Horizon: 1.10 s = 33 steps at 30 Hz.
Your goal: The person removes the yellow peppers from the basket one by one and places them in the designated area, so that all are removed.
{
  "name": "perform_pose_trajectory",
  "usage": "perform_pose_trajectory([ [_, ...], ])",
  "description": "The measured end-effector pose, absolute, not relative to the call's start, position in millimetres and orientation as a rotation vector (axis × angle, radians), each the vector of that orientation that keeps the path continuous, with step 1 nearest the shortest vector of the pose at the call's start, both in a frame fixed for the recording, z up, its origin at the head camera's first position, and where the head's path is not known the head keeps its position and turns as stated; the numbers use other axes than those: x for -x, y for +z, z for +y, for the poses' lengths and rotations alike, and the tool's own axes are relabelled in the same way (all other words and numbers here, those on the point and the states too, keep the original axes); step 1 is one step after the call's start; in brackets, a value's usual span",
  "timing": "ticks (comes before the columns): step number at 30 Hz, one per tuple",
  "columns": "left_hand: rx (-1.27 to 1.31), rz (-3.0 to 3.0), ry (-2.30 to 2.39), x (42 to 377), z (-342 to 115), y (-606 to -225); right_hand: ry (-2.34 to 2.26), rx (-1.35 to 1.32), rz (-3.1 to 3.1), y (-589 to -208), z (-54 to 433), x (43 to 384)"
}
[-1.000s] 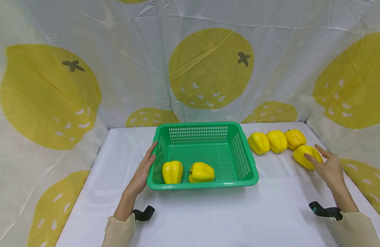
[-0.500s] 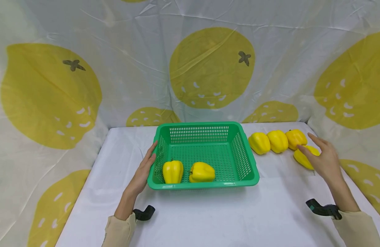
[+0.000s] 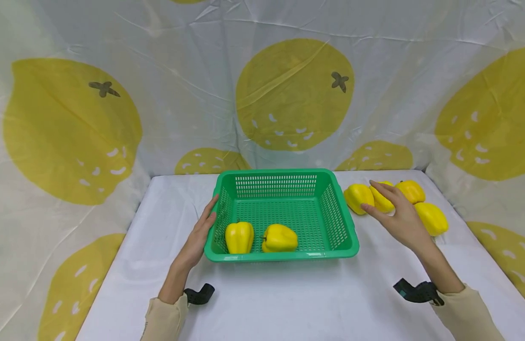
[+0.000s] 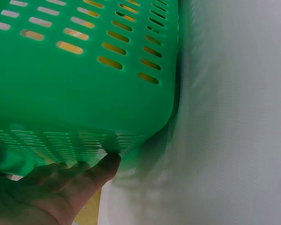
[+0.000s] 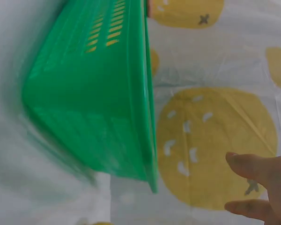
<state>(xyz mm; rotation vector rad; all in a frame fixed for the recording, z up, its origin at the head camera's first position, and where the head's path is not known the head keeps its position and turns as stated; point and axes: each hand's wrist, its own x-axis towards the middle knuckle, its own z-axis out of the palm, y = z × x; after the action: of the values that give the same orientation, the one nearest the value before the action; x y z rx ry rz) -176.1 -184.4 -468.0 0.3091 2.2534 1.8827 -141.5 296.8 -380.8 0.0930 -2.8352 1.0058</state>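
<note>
A green plastic basket (image 3: 283, 256) with slotted walls stands on the table, holding two yellow bell peppers, one upright (image 3: 239, 237) and one on its side (image 3: 280, 238). Against the basket's left wall rests my left hand (image 3: 197, 239); in the left wrist view its straight fingers (image 4: 91, 180) touch the slotted side. My right hand (image 3: 400, 215) hovers over the peppers at the right, thumb and fingers spread, with nothing in its grasp. Nearest its fingertips are a yellow bell pepper (image 3: 358, 198) and a second pepper (image 3: 379, 199), partly hidden by the fingers.
Two more yellow bell peppers lie right of my right hand, one at the back (image 3: 411, 191) and one nearer (image 3: 432, 219). The table has a white cloth (image 3: 288, 303). A lemon-print curtain (image 3: 194, 94) hangs behind and at both sides.
My right hand has left the nearer right-hand pepper and moved left toward the two peppers beside the basket. The left hand and the basket stay in place.
</note>
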Motion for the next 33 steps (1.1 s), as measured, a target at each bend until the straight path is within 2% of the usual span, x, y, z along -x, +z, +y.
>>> perform_pose_trajectory([
  [10, -0.318, 2.250, 1.886, 175.6, -184.6, -467.7, 1.132, -0.281, -2.909, -379.3, 248.5, 143.7],
  [23, -0.315, 2.243, 1.899, 175.6, -184.3, -468.3, 1.164, -0.567, -2.839, -396.8, 207.8, 152.2],
  [33, -0.308, 2.248, 1.891, 175.7, -183.6, -467.5, 1.224, -0.669, -2.840, -406.7, 182.2, 156.0],
])
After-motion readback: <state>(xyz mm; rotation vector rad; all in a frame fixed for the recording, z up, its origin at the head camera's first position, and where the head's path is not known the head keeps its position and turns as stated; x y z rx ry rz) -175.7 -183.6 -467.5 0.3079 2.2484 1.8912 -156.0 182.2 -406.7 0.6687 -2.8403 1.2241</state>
